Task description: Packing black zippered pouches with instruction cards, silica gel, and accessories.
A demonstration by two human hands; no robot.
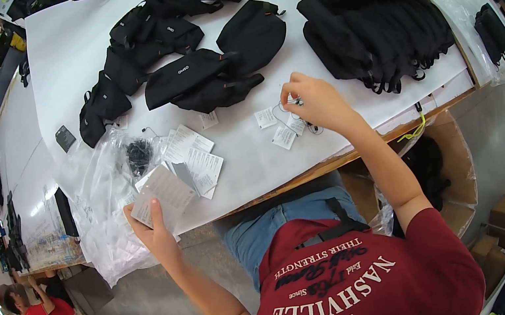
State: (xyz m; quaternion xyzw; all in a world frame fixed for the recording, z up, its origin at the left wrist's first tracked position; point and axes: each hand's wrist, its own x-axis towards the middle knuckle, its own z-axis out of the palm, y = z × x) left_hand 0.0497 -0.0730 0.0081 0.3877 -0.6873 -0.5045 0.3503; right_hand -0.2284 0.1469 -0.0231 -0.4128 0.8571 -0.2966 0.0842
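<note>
A white surface (249,175) spans the frame, carrying a tight pile of black bags (371,31) at upper right, each seemingly propping its neighbour. Looser bags (186,78) sprawl across the upper centre. Clear plastic (94,190) spreads at left. Left of centre, the left hand (158,240) clasps a sheaf of white cards (165,195), thumb on top, likely to stop them slipping. Right of centre, the right hand (320,103) draws thumb and finger together. A dark tangle (140,155) rests on the plastic, perhaps kept together there. Small tags (284,137) lie below the right hand, which pinches a thin cord (299,102).
</note>
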